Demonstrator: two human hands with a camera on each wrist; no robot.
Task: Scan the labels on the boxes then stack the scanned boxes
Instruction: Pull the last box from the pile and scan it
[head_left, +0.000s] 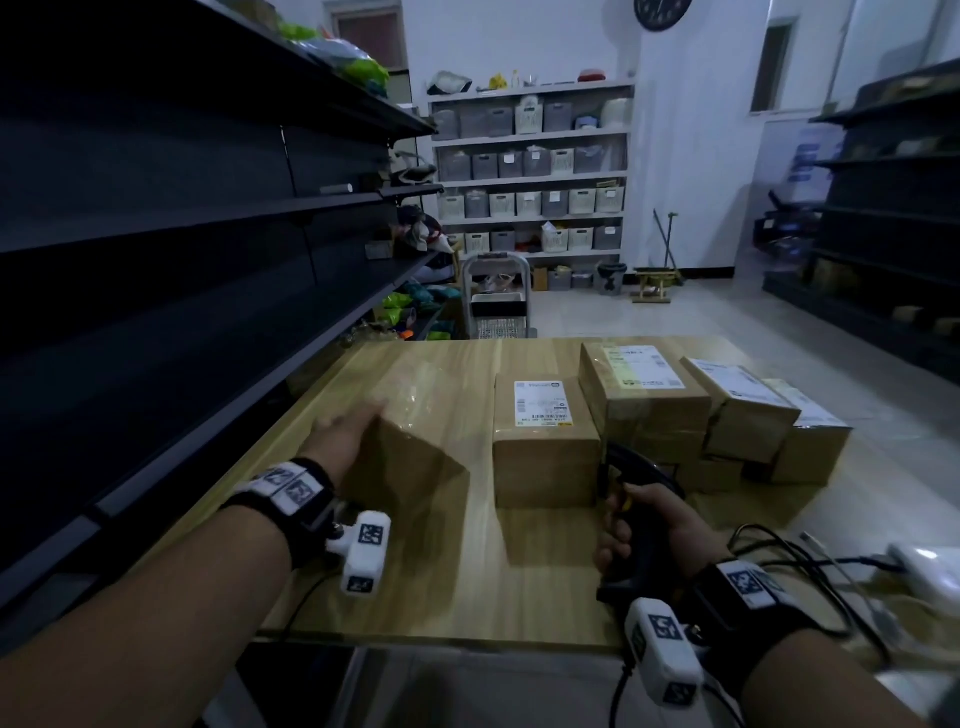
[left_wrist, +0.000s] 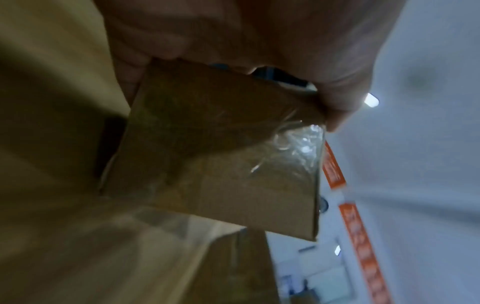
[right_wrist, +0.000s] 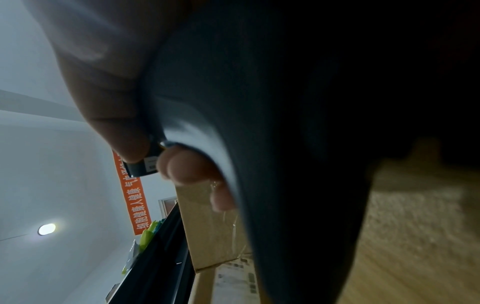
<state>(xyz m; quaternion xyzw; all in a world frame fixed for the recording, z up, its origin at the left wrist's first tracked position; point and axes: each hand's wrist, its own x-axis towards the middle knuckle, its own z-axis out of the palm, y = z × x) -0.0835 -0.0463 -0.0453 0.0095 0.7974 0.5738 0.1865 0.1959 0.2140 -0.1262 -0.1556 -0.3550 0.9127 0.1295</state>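
My left hand (head_left: 343, 436) grips a plain brown cardboard box (head_left: 410, 447) by its left side and holds it tilted over the left part of the wooden table (head_left: 467, 587). In the left wrist view the left hand's fingers (left_wrist: 259, 37) curl over the top edge of this taped box (left_wrist: 221, 154). My right hand (head_left: 649, 525) grips a black barcode scanner (head_left: 631, 467) by its handle, with its head close to the middle box (head_left: 543, 441). That box shows a white label (head_left: 540, 404) on top. The scanner (right_wrist: 285, 123) fills the right wrist view.
Labelled boxes (head_left: 644, 395) (head_left: 743, 415) (head_left: 810, 441) crowd the table's right side. Black cables and a white device (head_left: 924, 566) lie at the right edge. Dark shelving (head_left: 156, 234) runs along the left. A cart (head_left: 496, 296) stands beyond the table.
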